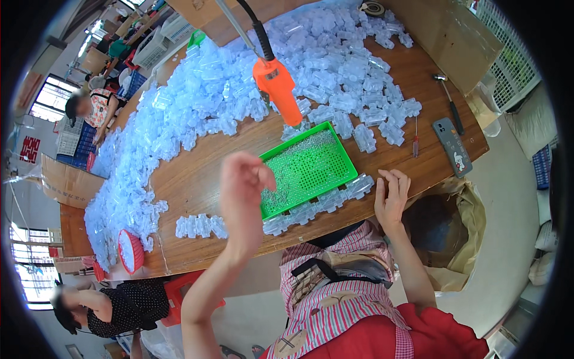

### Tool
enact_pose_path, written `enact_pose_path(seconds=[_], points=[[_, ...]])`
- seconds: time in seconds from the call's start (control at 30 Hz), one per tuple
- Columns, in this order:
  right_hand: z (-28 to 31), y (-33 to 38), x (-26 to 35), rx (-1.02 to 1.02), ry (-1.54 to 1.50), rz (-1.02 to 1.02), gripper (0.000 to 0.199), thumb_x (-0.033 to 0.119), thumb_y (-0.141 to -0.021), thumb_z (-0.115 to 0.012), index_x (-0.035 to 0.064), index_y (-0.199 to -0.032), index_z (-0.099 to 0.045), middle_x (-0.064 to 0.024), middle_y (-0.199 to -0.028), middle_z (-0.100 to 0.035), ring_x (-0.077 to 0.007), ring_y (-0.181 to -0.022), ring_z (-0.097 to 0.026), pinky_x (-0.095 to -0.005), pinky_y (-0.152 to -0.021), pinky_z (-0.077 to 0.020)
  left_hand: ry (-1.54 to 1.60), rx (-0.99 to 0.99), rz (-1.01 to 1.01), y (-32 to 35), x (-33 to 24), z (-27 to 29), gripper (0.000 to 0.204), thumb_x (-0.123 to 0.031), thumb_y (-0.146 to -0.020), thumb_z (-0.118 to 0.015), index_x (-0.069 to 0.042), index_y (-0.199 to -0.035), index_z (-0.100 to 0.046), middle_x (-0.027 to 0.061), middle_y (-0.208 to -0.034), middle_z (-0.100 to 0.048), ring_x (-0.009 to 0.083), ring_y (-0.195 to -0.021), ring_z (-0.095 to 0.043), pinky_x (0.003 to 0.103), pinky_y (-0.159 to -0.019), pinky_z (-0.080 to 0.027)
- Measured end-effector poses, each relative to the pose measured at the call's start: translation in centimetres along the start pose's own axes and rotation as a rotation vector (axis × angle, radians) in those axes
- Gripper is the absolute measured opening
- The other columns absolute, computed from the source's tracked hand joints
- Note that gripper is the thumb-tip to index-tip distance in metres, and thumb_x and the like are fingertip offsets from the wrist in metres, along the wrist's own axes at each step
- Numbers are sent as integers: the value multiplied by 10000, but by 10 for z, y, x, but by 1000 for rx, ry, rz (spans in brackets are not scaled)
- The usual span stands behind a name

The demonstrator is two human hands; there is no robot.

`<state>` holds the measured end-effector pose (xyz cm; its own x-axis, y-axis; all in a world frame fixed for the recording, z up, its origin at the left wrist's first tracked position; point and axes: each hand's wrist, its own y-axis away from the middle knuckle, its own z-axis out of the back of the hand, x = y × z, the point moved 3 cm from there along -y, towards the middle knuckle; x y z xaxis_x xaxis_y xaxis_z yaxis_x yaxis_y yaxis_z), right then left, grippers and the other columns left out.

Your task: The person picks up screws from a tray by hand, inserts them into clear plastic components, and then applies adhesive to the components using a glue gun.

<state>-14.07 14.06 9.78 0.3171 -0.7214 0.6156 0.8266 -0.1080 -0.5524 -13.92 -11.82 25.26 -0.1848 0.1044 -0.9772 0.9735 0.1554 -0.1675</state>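
Observation:
My left hand point(242, 188) is raised over the left end of a green perforated tray point(350, 175). Its fingers are curled and slightly blurred; what they hold, if anything, is too small to make out. Small silvery metal pieces point(311, 143) are scattered in the tray. My right hand point(391, 200) rests at the table's front edge, fingers apart and bent, beside the right end of a row of clear plastic parts point(326, 206). That row lines the tray's near side, and a further stretch of it point(200, 226) continues to the left, partly behind my left forearm.
An orange electric screwdriver point(278, 90) hangs above the tray. Clear plastic parts point(227, 78) are heaped across the table's back and left. At right lie a phone point(452, 146), a hammer point(449, 105) and a small screwdriver point(415, 137). A red basket point(131, 251) stands at left; two people are beyond.

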Motion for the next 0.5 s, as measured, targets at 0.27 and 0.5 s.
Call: enact_pose_path(seconds=[0.27, 0.5], points=[[-12, -2, 4, 58, -93, 20, 157, 18, -822, -568, 10, -979, -568, -152, -892, -571, -329, -818, -551, -388, -710, -452, 103, -12, -498, 78, -149, 6, 269, -262, -958, -383, -32, -1076, -458, 133, -790, -564, 210, -704, -529, 339, -682, -455], [-17, 5, 4, 119, -136, 80, 128, 16, -857, -510, -12, -980, -537, -159, -887, -556, -303, -777, -548, -358, -678, -445, -240, -143, -1001, 141, -198, 23, 277, -238, -944, -438, -25, -1115, -477, 138, -919, -571, 231, -849, -530, 356, -775, -453]])
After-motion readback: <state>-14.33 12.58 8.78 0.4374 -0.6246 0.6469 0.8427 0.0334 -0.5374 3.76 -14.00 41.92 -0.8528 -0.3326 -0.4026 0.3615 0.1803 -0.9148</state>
